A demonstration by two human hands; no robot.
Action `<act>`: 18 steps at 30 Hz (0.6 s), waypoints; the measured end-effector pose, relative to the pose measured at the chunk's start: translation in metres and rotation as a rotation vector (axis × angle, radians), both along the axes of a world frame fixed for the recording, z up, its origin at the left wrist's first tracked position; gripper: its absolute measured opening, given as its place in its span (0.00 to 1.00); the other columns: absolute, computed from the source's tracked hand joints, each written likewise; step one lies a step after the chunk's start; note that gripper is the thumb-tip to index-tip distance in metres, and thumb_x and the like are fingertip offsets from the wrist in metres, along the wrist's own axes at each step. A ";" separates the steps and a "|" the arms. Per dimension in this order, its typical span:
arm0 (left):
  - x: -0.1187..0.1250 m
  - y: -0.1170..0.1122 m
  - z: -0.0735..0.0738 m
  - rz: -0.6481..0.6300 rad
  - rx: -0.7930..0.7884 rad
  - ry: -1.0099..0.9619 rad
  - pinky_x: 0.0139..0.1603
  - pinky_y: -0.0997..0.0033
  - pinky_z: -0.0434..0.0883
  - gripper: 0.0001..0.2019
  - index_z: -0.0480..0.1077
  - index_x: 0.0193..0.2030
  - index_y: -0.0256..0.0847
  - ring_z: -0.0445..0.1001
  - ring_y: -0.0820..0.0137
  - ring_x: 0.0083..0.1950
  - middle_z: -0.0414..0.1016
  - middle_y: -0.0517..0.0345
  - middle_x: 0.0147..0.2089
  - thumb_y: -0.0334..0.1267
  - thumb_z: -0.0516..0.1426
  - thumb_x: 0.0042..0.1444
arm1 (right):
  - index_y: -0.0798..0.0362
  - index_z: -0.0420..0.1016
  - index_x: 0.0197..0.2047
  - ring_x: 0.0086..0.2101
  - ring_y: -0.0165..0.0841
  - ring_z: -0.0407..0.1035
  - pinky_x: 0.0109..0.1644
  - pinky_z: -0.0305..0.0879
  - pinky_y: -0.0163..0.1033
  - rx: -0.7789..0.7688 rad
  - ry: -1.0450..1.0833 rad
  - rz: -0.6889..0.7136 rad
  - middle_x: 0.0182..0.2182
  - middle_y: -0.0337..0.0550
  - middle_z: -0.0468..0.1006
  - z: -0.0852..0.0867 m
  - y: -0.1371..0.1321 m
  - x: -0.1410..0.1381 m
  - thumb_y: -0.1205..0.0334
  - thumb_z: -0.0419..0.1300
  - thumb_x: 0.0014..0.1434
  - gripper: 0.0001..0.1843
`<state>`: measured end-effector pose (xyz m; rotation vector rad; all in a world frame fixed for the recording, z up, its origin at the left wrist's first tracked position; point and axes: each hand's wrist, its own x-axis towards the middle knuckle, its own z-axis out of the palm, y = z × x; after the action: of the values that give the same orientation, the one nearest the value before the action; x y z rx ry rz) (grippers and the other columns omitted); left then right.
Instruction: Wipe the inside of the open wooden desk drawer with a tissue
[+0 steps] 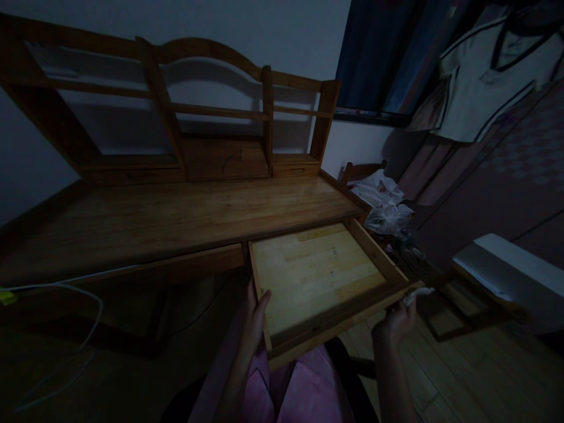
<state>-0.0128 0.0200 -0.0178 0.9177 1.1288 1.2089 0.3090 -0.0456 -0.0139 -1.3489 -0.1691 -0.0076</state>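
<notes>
A wooden drawer [317, 264] is pulled well out of the desk, tilted a little, its bare pale bottom showing. My left hand [254, 320] grips the drawer's left side wall, the thumb over the top edge and the fingers hidden outside. At the front right corner my right hand [399, 320] is closed on the drawer front, with a crumpled white tissue or cloth [418, 294] sticking out above the fingers. The wooden desk [189, 214] lies right behind the drawer.
A wooden shelf unit [215, 111] stands on the desk. White plastic bags [383, 200] sit on a chair to the right. A white cable [99, 311] hangs at lower left. A white box-like object [511, 264] rests on a wooden stool [467, 299]. A white top [489, 76] hangs at upper right.
</notes>
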 end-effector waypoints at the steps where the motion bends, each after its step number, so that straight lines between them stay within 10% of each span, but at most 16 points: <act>1: 0.000 0.000 0.000 0.000 0.000 -0.009 0.67 0.52 0.64 0.36 0.53 0.72 0.50 0.65 0.54 0.68 0.64 0.49 0.70 0.51 0.59 0.60 | 0.52 0.75 0.58 0.42 0.38 0.68 0.39 0.64 0.39 0.012 -0.004 -0.006 0.48 0.43 0.75 -0.004 0.002 0.005 0.54 0.58 0.50 0.31; 10: -0.001 0.000 -0.001 0.005 0.008 0.010 0.68 0.51 0.62 0.37 0.53 0.72 0.49 0.63 0.54 0.70 0.63 0.48 0.70 0.51 0.60 0.59 | 0.51 0.70 0.45 0.31 0.33 0.60 0.34 0.58 0.38 0.024 0.165 0.040 0.33 0.36 0.69 -0.037 0.014 0.040 0.45 0.60 0.45 0.26; 18: -0.001 0.002 -0.006 0.012 0.030 0.002 0.70 0.50 0.59 0.37 0.52 0.72 0.48 0.60 0.55 0.72 0.61 0.48 0.71 0.50 0.60 0.59 | 0.51 0.75 0.42 0.33 0.30 0.62 0.38 0.60 0.36 0.067 0.147 0.173 0.34 0.34 0.71 -0.037 -0.005 -0.003 0.57 0.62 0.45 0.19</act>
<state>-0.0142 0.0217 -0.0241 0.9360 1.1223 1.2378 0.3055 -0.0511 -0.0508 -1.2589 -0.1588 0.2289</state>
